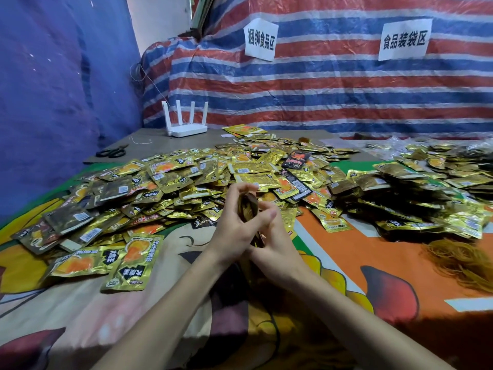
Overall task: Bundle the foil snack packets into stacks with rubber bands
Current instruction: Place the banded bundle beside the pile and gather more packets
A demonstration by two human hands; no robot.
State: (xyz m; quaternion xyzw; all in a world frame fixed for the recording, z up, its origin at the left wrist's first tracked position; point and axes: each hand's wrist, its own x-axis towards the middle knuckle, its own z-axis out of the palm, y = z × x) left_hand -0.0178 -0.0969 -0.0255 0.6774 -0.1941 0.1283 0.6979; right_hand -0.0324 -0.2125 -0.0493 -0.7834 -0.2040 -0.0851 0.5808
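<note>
Apparently edge-up, packet stack (pixel 249 206) sits gripped between left hand (pixel 231 231) and right hand (pixel 278 251).

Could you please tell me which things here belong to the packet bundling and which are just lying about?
For the job:
- stack of packets, gripped by the left hand and the right hand
- heap of loose foil packets
- pile of rubber bands

Lying about:
- white router
- scissors
- paper signs on the back wall
</note>
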